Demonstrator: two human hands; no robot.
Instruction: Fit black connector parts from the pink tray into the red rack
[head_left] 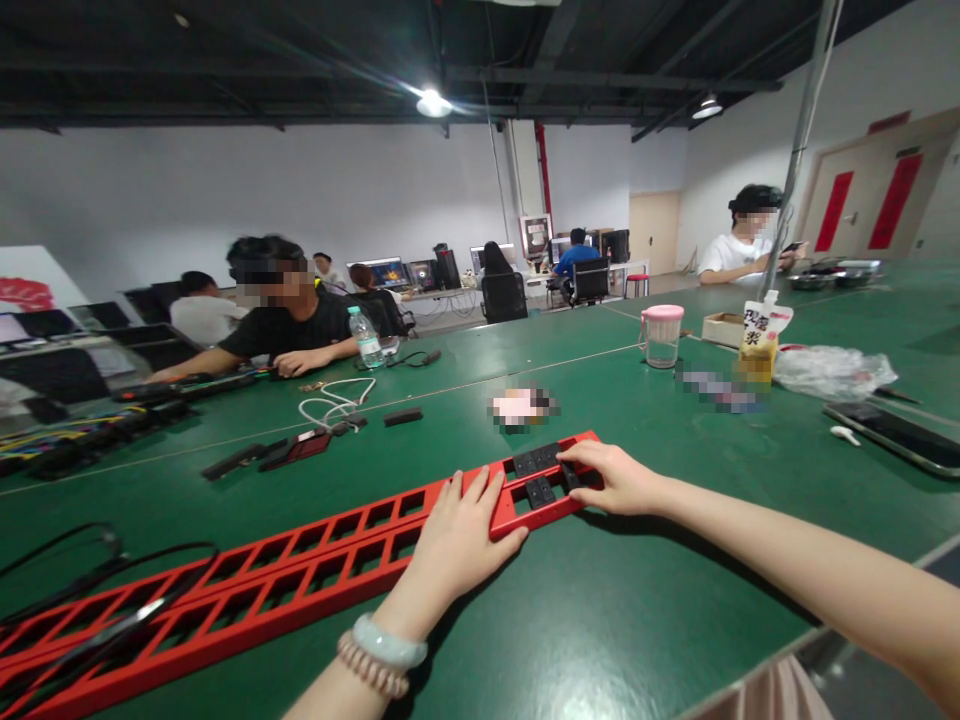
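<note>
A long red frame (337,577) with two rows of rectangular openings lies slantwise on the green table. My left hand (461,530) rests flat across it, fingers spread, wearing a pale bangle and a beaded bracelet. Black blocks (536,460) fill part of the back row at the frame's right end, and another pair of black blocks (539,492) sits in the front row. At that end, my right hand (606,480) has its thumb and fingers around a black block (571,476), which looks tilted in the opening and is partly covered by the fingers.
Black cables (112,625) cross the frame's left part. Behind it lie a white cable (337,405) and a small black bar (403,416). A pink-lidded cup (662,337), a pouch (759,340), a plastic bag (832,372) and a phone (900,436) are on the right. Two people sit at the table.
</note>
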